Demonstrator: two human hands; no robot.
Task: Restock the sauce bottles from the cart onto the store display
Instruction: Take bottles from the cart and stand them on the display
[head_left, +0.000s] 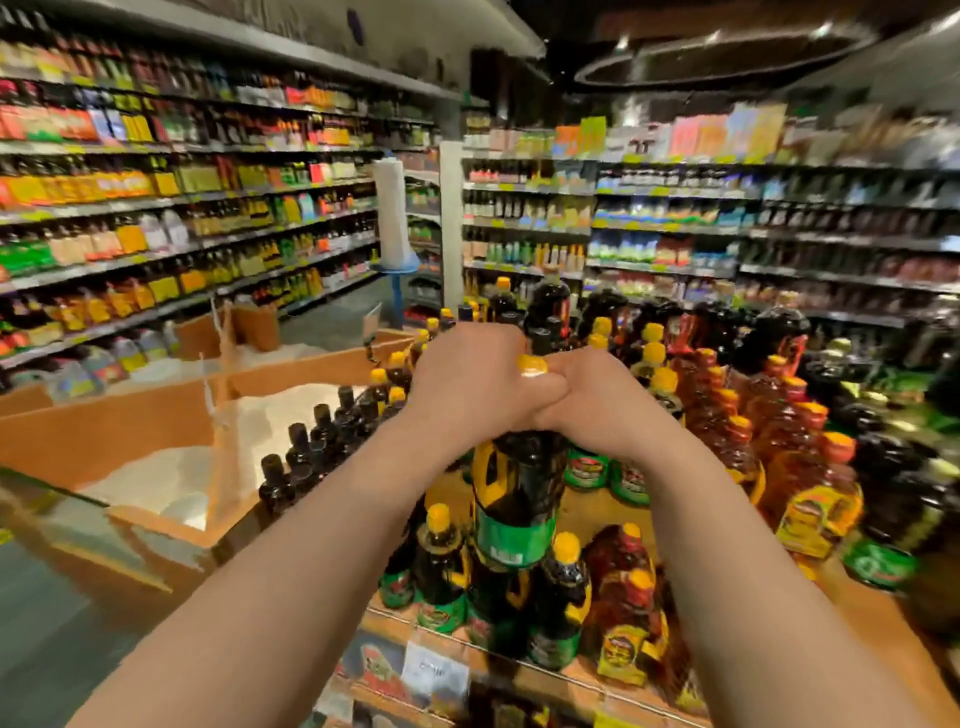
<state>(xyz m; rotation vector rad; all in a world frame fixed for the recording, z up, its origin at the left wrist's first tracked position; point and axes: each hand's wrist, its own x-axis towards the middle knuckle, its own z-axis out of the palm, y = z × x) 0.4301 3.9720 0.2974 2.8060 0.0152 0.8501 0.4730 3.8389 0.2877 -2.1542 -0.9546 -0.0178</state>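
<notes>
No legible text: bottle labels (514, 535), shelf price tag (435, 673) too blurred to read.

bottle (519, 499) above display (587, 519) (bins (291, 374) left)

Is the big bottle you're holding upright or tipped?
Upright. The bottle hangs vertical, yellow cap on top between the left hand and right hand, green label level, above the display.
</notes>
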